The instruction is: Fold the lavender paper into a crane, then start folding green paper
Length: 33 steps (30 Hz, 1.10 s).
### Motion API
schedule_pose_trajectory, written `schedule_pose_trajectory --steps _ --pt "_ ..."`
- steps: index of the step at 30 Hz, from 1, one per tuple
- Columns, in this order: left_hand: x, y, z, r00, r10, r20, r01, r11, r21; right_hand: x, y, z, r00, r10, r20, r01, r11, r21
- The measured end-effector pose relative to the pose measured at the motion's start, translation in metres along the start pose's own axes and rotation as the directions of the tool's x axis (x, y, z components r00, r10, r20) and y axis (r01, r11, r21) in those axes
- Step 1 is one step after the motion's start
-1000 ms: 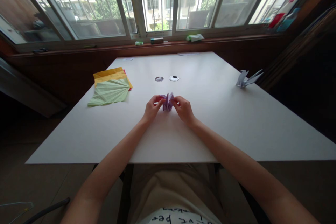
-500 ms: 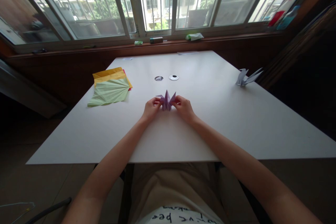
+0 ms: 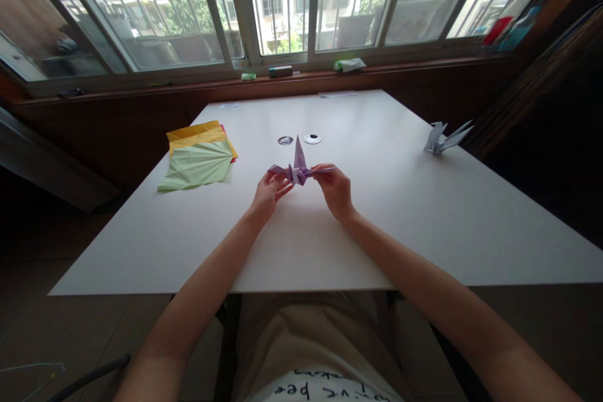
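A purple origami crane (image 3: 298,173) is held between my two hands over the middle of the white table (image 3: 311,251). One pointed tip of the paper stands up, away from me, and the wings spread to both sides. My left hand (image 3: 270,193) pinches the left wing, its lower fingers reaching under the body. With thumb and fingertips, my right hand (image 3: 336,187) grips the right wing close to the body. The underside of the crane is hidden.
Creased green paper (image 3: 198,165) overlaps yellow paper (image 3: 195,134) on the left, with a red edge beneath. A grey paper crane (image 3: 440,139) stands near the right edge. Two round holes (image 3: 311,139) lie beyond my hands. Small packets (image 3: 349,65) sit on the windowsill.
The purple crane has been tilted and its wings now lie flatter and wider, with a long point showing upward. Both hands have shifted their grip, the right hand slightly outward.
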State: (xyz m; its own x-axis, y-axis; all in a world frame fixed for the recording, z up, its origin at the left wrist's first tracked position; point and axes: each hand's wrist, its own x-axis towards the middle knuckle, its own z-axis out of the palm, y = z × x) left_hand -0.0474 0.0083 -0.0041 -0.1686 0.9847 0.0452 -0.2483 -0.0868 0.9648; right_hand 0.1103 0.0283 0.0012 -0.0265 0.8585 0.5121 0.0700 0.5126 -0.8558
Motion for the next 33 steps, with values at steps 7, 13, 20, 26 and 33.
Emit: schedule_pose_trajectory --steps 7,13,20,26,33 --pt "-0.004 0.006 0.004 0.997 -0.035 0.063 0.043 0.991 -0.124 -0.001 -0.006 0.002 1.0 0.006 -0.006 -0.006 0.996 0.092" --pt "-0.006 0.006 0.005 0.997 -0.047 0.055 0.055 0.986 -0.157 -0.003 -0.007 0.002 1.0 0.001 -0.001 -0.001 0.997 0.083" --pt "-0.006 0.008 0.002 0.998 -0.037 0.058 0.046 0.982 -0.181 -0.007 -0.013 -0.001 0.994 -0.073 0.084 0.067 0.995 0.076" --pt "-0.006 0.008 0.001 0.998 -0.002 0.057 0.015 0.975 -0.221 -0.002 -0.009 -0.004 0.971 -0.116 0.208 0.102 0.992 0.078" --pt "-0.004 0.01 0.0 0.999 0.022 0.033 -0.014 0.971 -0.237 0.002 -0.009 -0.008 0.954 -0.047 0.296 0.03 0.998 0.062"
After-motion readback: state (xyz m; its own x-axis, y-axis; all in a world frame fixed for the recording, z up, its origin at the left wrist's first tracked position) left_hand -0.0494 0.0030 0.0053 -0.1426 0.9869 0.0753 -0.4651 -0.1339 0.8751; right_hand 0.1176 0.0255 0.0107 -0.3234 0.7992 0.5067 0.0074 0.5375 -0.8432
